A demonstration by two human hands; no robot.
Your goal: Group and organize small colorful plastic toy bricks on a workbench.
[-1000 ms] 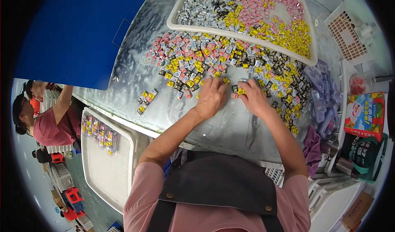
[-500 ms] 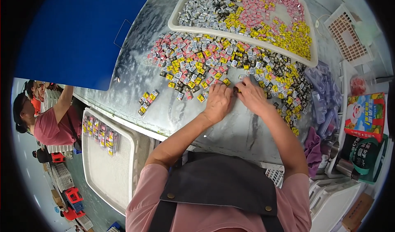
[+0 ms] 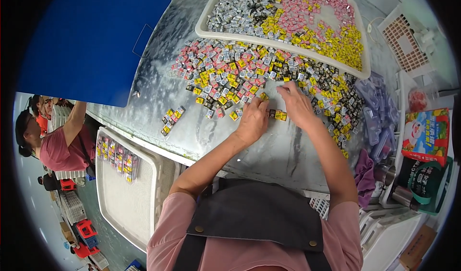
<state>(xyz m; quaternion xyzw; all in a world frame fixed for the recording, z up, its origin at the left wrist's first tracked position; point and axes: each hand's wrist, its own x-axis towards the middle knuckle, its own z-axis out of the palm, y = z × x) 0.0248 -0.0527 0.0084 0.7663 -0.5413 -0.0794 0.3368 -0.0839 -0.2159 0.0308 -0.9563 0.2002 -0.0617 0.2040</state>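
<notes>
Small box-shaped pieces with yellow, black, pink and pale blue faces lie in a loose heap [image 3: 228, 71] on the grey table. My left hand [image 3: 253, 120] rests at the heap's near edge, fingers curled down and drawn together; whatever they hold is hidden. Beside its thumb lies a short row of small pieces [image 3: 278, 115], dark at the left and yellow at the right. A yellow piece [image 3: 264, 96] sits by the left fingertips. My right hand [image 3: 297, 106] is over the table at the heap's edge, thumb and forefinger apart, nothing visible between them.
Behind the heap stands a white tray [image 3: 283, 43] of pieces sorted by colour. Another short row [image 3: 172, 120] lies at left. A lower white tray [image 3: 126, 208] holds filled clear packs. Clear plastic cases [image 3: 379, 110] lie at right. A blue panel [image 3: 96, 40] and a co-worker [image 3: 65, 148] are at left.
My right hand has moved up and away from my left, its fingers spreading. The short row between my hands, mostly covered before, now shows. My left hand has hardly shifted.
</notes>
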